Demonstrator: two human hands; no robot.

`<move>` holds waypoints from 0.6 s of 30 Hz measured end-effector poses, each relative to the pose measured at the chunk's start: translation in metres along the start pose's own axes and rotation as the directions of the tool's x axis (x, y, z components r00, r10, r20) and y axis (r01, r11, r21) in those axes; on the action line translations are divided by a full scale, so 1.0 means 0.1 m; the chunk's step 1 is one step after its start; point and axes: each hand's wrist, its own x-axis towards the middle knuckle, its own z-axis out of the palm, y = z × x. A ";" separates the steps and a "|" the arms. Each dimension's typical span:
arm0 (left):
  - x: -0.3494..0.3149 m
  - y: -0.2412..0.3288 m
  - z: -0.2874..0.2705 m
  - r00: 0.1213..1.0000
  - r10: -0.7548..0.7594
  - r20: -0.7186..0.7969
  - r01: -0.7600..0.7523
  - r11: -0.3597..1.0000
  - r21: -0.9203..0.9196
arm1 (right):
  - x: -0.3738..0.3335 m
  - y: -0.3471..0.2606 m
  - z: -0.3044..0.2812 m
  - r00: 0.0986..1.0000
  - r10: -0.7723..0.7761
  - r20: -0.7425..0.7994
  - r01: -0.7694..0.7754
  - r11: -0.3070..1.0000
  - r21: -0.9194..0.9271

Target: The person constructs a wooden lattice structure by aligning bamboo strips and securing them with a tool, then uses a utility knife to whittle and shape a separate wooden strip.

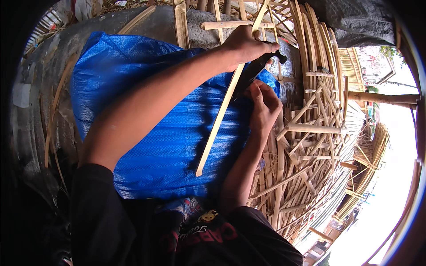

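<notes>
A long, pale bamboo strip [218, 122] slants across my lap, its pointed lower end resting over a blue woven plastic sheet [164, 146]. Closed around the strip's upper part is my left hand [246, 44], its thumb lying along the top of a black, blade-like tool with a hooked end [252, 74]. That tool lies close beside the strip, at its right. My right hand [266, 104] is closed in a pinch at the tool's lower end. Whatever sits between those fingertips is hidden from me.
To the right is a large tangled pile of split bamboo [306, 150]. Long curved bamboo slats [317, 44] stand beyond it, near a dark tarp [355, 22]. A bamboo lattice [235, 25] lies ahead of my hands. Grey sheeting [40, 97] spreads at the left.
</notes>
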 end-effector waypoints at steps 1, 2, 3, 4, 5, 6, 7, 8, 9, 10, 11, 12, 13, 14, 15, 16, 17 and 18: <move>-0.04 -0.01 0.04 0.999 -0.040 -0.009 0.039 0.995 -0.092 | -0.01 0.00 0.02 1.000 -0.012 -0.007 0.012 1.000 -0.011; -0.06 -0.01 0.07 0.997 -0.081 -0.015 0.077 0.980 -0.184 | -0.01 0.02 0.04 1.000 -0.012 -0.007 0.012 1.000 -0.009; -0.08 0.01 0.10 0.999 -0.031 -0.031 0.027 0.992 -0.122 | -0.01 0.05 0.04 0.999 -0.022 -0.032 0.020 0.999 -0.041; -0.10 0.03 0.11 0.999 -0.032 -0.024 0.028 0.992 -0.122 | -0.01 0.06 0.04 0.998 -0.032 -0.056 0.028 0.997 -0.074; -0.12 0.05 0.12 0.999 -0.033 -0.016 0.030 0.992 -0.122 | -0.01 0.06 0.04 0.998 -0.032 -0.061 0.027 0.997 -0.073; -0.10 0.03 0.11 0.999 -0.031 -0.018 0.028 0.992 -0.121 | -0.01 0.04 0.05 0.998 -0.040 -0.053 0.037 0.998 -0.059; -0.07 0.02 0.09 0.999 -0.038 -0.012 0.036 0.989 -0.142 | -0.02 0.03 0.06 0.998 -0.049 -0.046 0.047 0.998 -0.045; -0.05 0.00 0.08 0.999 -0.045 -0.005 0.043 0.986 -0.163 | -0.01 0.03 0.07 0.998 -0.050 -0.044 0.048 0.998 -0.044; -0.05 -0.01 0.08 0.999 -0.044 -0.007 0.043 0.986 -0.164 | 0.00 0.05 0.06 0.996 -0.072 -0.046 0.070 0.997 -0.042; -0.04 -0.01 0.08 0.998 -0.028 -0.053 0.023 0.995 -0.092 | 0.00 0.07 0.06 0.994 -0.094 -0.049 0.092 0.995 -0.040; -0.04 -0.02 0.08 0.995 -0.009 -0.098 0.007 1.000 -0.019 | 0.01 0.07 0.04 0.994 -0.094 -0.047 0.092 0.995 -0.040; -0.05 -0.01 0.07 0.995 -0.010 -0.101 0.008 1.000 -0.019 | 0.01 0.07 0.03 0.995 -0.084 -0.056 0.081 0.995 -0.053; -0.06 0.00 0.05 0.996 -0.012 -0.087 0.012 1.000 0.000 | 0.01 0.08 0.03 0.995 -0.074 -0.065 0.070 0.995 -0.066; -0.07 0.01 0.04 0.997 -0.013 -0.073 0.015 1.000 0.019 | 0.01 0.07 0.04 0.995 -0.073 -0.062 0.069 0.995 -0.065; -0.08 0.03 0.04 0.997 -0.013 -0.072 0.014 1.000 0.017 | 0.01 0.06 0.04 0.995 -0.074 -0.069 0.070 0.995 -0.066; -0.09 0.05 0.04 0.995 -0.018 -0.094 0.021 0.999 0.034 | 0.01 0.05 0.05 0.994 -0.075 -0.076 0.070 0.995 -0.066; -0.10 0.06 0.04 0.993 -0.023 -0.116 0.029 0.998 0.050 | 0.01 0.05 0.05 0.994 -0.076 -0.077 0.070 0.995 -0.068; -0.13 0.10 0.05 0.993 -0.023 -0.112 0.029 0.998 0.049 | 0.01 0.05 0.04 0.995 -0.064 -0.071 0.060 0.997 -0.052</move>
